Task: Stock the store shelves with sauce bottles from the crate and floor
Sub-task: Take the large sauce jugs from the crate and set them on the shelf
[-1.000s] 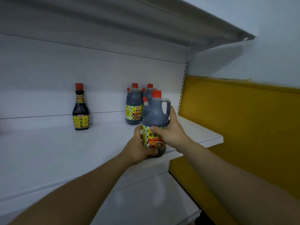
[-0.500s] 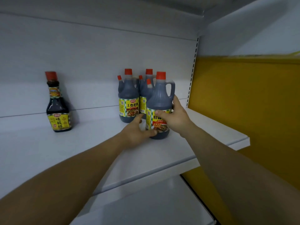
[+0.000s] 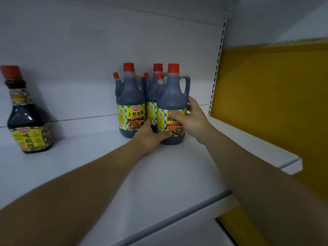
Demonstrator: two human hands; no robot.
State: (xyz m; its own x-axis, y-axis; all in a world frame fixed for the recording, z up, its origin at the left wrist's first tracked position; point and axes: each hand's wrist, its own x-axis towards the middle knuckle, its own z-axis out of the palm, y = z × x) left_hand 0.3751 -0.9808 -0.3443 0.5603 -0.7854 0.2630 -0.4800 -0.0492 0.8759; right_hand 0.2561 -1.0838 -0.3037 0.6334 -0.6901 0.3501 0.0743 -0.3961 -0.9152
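Observation:
A dark sauce jug (image 3: 173,93) with a red cap and a side handle stands upright on the white shelf (image 3: 177,167). My right hand (image 3: 190,119) grips its label from the right, thumb across the front. My left hand (image 3: 150,135) holds its base from the left. Close behind and to the left stand two more jugs of the same kind, one at the left (image 3: 130,103) and one at the back (image 3: 153,89). A slimmer dark bottle (image 3: 26,119) with a yellow label stands alone at the far left.
The shelf's back panel (image 3: 106,41) is white. A slotted upright (image 3: 217,68) ends the bay on the right, with a yellow wall (image 3: 275,103) beyond it. The shelf's front edge (image 3: 291,165) runs at the lower right. Open shelf surface lies between the jugs and the lone bottle.
The jug has gone from held in the air at the shelf's front edge to standing on the shelf beside the other jugs. Both hands are still on it.

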